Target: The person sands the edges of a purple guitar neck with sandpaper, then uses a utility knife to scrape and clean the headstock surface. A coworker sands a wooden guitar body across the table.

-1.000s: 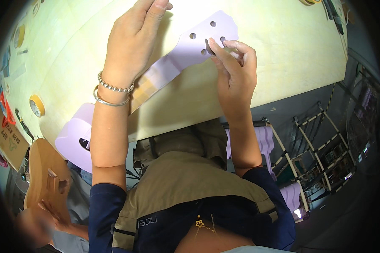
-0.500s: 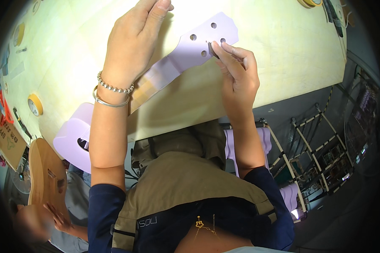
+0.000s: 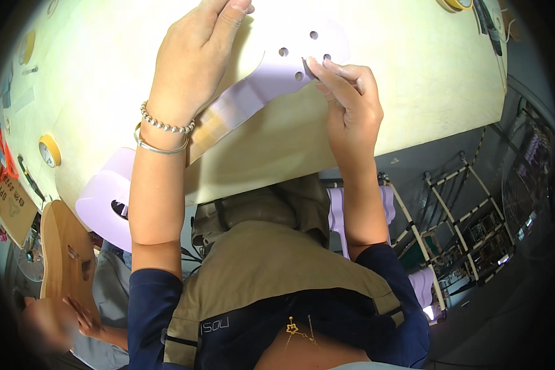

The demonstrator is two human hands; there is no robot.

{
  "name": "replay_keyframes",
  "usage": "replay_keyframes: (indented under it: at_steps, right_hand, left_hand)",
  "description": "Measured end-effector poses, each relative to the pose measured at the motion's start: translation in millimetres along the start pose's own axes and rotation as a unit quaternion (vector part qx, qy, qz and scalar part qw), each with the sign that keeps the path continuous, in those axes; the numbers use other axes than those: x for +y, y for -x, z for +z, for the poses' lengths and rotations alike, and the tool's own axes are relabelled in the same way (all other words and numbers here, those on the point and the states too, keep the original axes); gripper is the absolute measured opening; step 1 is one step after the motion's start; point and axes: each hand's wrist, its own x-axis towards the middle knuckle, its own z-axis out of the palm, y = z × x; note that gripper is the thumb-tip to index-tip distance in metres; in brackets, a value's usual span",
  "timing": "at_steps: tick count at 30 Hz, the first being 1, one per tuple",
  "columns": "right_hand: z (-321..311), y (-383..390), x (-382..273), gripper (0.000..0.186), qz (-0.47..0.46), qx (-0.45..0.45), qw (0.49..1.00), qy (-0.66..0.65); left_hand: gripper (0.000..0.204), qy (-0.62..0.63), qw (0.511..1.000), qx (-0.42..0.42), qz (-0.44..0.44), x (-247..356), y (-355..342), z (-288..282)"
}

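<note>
A lavender ukulele point(image 3: 102, 194) lies slanted over the table's near edge, its body at the left and its headstock point(image 3: 296, 46) toward the far middle. Several round holes pierce the headstock, and yellowish tape point(image 3: 213, 126) covers part of the neck. With thumb and fingertips, my right hand point(image 3: 353, 102) pinches a small dark flat piece point(image 3: 308, 69) against the headstock's face, beside the holes. My left hand point(image 3: 194, 61) is over the table left of the headstock, its forearm crossing above the ukulele. Its thumb and a fingertip come together at the top edge, where the rest is cut off.
Tape rolls point(image 3: 49, 151) lie on the pale table point(image 3: 431, 80), with a knife point(image 3: 31, 176) at its left edge. At lower left, another person's hand point(image 3: 83, 317) touches a wooden instrument body point(image 3: 65, 253). A pipe rack point(image 3: 459, 213) and a fan point(image 3: 527, 197) stand at right.
My right hand has shifted slightly to the right, still pinching the dark piece on the headstock. The headstock looks brighter and more washed out. My left hand has barely moved.
</note>
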Motion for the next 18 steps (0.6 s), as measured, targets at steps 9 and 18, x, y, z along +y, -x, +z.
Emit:
replay_keyframes:
  at_steps: [9,18]
  right_hand:
    - [1.8,-1.3,-0.9,0.038,-0.007,0.007,1.0,0.013]
    - [-2.7,-1.2,-7.8,0.041,0.045,-0.03,0.997,-0.06]
  left_hand:
    - [0.043,-0.005,1.0,-0.011,-0.012,3.9,0.8,-2.0]
    - [0.043,-0.008,1.0,-0.019,-0.003,0.1,-1.1,-3.2]
